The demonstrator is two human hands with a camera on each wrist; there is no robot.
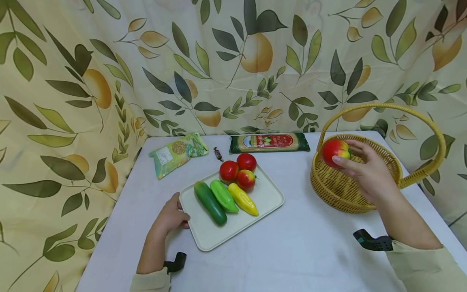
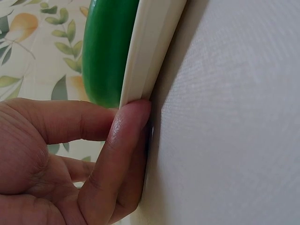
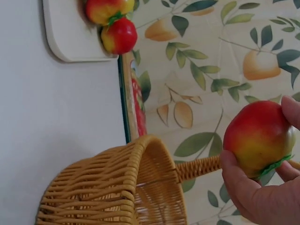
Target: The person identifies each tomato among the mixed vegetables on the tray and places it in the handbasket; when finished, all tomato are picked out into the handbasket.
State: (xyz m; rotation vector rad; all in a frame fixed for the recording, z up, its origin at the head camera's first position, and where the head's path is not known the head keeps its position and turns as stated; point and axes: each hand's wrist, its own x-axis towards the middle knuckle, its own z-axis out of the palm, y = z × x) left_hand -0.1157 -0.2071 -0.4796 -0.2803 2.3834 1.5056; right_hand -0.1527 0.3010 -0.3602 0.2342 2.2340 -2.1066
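My right hand [image 1: 370, 172] grips a red-and-yellow tomato [image 1: 334, 153] with a green calyx. It holds the fruit above the opening of a woven wicker basket [image 1: 326, 196]; in the right wrist view the tomato [image 3: 255, 138] sits between thumb and fingers. My left hand [image 1: 169, 215] pinches the left edge of a cream tray [image 1: 270, 192], thumb and fingers on either side of the rim in the left wrist view. On the tray lie a cucumber [image 1: 211, 203], a green pepper [image 1: 224, 196], a yellow pepper [image 1: 243, 199] and several tomatoes [image 1: 228, 171].
Behind the tray lie a green-yellow snack bag [image 1: 178, 154], a small dark wrapped candy [image 1: 217, 154] and a long packet of pasta [image 1: 269, 142]. The basket's tall handle [image 1: 383, 106] arches over its opening. Patterned cloth hangs behind the white table [image 1: 292, 251].
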